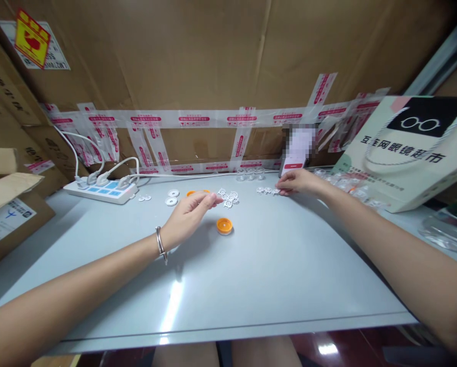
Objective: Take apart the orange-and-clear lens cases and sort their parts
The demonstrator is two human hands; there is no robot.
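My left hand (188,216) hovers over the grey table (251,275) with its fingers pinched together near a small pile of white plastic pieces (228,198); whether it holds anything is too small to make out. An orange round cap (224,226) lies just right of that hand. My right hand (297,182) reaches to the far side and pinches at a short row of white pieces (267,190). Two white rings (172,198) and another orange piece (192,193) lie behind the left hand.
A white power strip (102,191) with plugged cables sits at the far left. A phone (295,153) leans on the taped cardboard wall. A paper bag (408,153) and clear plastic packets (351,186) lie at the right. A cardboard box (6,214) stands at the left.
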